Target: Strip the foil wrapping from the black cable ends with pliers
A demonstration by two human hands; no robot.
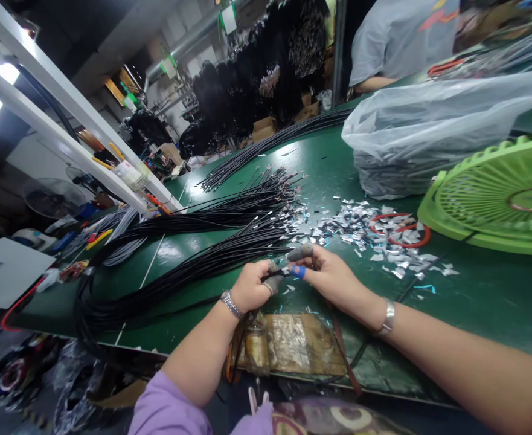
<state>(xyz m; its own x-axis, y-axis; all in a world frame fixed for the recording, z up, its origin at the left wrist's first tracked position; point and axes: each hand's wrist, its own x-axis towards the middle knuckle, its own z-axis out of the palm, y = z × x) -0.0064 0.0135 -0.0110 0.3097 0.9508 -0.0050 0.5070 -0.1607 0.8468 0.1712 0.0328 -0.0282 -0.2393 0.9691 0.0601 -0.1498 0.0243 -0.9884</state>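
Note:
My left hand [253, 286] is closed around a black cable, holding it near its end. Close beside it, my right hand [326, 272] pinches at the stripped end of that cable; grey finger covers and a blue band are on its fingers. The short bit between the fingertips is too small to make out. Behind my hands lie thick bundles of black cables [193, 260], their frayed ends pointing right. Silver and white foil scraps [351, 226] are scattered to the right of those ends.
A red ring of cord [410, 235] lies among the scraps. At right a green fan [496, 193] stands before a plastic bag [433, 133] of cables. A taped board [302, 344] is at the table's front edge. Across the green table [324, 163], a person [397, 42] sits.

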